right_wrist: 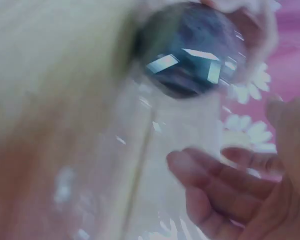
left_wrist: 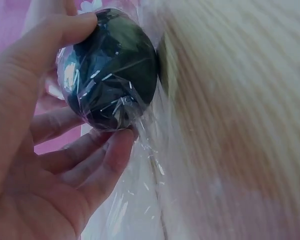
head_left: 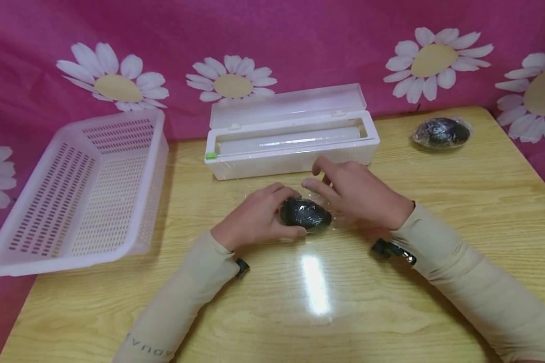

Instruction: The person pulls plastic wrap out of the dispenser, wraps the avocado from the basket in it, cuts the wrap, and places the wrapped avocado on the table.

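A dark, oval avocado (head_left: 305,214) in clear plastic wrap lies on its side, low over the table. My left hand (head_left: 259,214) holds it from the left, thumb on the near side and fingers around the far side. In the left wrist view, loose clear film (left_wrist: 135,175) trails from the avocado (left_wrist: 110,75). My right hand (head_left: 356,191) hovers just right of the fruit, fingers loosely bent and apart from it. The right wrist view shows nothing between those fingers (right_wrist: 190,167). Behind the hands stands a white wrap dispenser (head_left: 295,160) with its lid up.
Inside the dispenser lies a roll of film (head_left: 290,141); a green slider (head_left: 211,156) sits at its left front edge. Another wrapped avocado (head_left: 441,133) rests at the back right. A white perforated basket (head_left: 141,222) stands on the left, and a floral cloth (head_left: 309,50) hangs behind the table.
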The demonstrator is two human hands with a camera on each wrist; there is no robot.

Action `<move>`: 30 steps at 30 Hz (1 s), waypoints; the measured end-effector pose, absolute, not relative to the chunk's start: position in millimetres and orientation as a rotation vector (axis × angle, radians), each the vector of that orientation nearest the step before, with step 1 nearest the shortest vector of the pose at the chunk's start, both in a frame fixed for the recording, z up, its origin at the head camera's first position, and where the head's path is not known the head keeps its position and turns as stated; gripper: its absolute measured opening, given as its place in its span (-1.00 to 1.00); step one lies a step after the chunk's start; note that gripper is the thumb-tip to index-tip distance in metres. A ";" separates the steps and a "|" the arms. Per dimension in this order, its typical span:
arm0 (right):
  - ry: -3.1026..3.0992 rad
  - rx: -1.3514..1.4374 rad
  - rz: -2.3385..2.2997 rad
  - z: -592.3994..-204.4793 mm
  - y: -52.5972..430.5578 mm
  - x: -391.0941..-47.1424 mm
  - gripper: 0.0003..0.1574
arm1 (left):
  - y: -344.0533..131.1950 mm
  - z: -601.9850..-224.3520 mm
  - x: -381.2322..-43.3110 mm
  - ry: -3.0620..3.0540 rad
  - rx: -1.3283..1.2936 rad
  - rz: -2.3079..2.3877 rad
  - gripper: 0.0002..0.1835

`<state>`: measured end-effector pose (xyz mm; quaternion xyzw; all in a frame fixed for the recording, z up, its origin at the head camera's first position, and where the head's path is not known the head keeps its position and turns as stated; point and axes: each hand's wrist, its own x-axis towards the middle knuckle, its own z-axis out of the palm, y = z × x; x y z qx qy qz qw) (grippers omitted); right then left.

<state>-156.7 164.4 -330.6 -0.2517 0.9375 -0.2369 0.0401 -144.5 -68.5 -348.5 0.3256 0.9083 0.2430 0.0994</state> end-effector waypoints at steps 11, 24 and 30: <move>2.712 -1.281 -0.595 -318.8 164.2 -146.2 -0.38 | -70.9 -345.6 -148.8 2.696 0.923 0.734 -0.35; 2.685 -1.149 -0.578 -327.2 162.8 -148.0 -0.16 | -72.3 -345.8 -152.2 2.667 0.852 0.834 -0.38; 2.688 -1.103 -0.568 -331.2 165.1 -150.2 -0.20 | -72.2 -348.4 -152.5 2.684 0.908 0.784 -0.36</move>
